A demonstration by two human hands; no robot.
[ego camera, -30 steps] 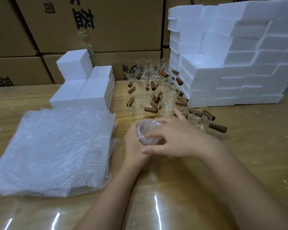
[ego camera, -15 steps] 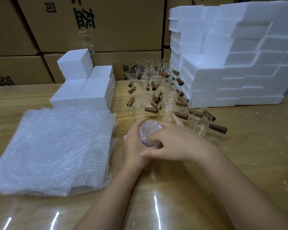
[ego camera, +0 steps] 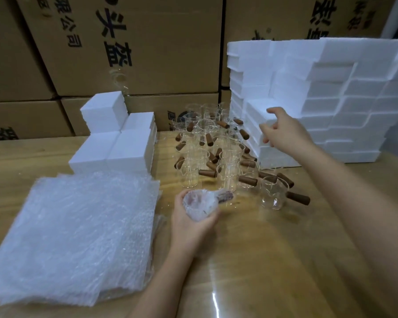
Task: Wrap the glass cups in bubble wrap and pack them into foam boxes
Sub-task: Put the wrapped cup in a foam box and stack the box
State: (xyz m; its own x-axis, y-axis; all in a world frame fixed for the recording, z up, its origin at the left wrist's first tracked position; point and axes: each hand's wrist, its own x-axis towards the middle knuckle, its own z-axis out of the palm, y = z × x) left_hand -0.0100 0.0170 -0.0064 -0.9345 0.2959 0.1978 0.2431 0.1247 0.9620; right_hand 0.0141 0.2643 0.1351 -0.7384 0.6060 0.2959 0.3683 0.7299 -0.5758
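Now left hand (ego camera: 190,224) clamps grip on wrapped cup (ego camera: 200,202); right hand (ego camera: 285,132), fingers apart, stretches toward foam boxes (ego camera: 331,88)

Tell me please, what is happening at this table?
A person is packing glass cups. The left hand holds a wrapped cup over the table. The right hand, fingers loose, reaches to the big stack of white foam boxes; whether it touches one is unclear. Many unwrapped cups with wooden handles stand between, and bubble wrap sheets lie at the left.
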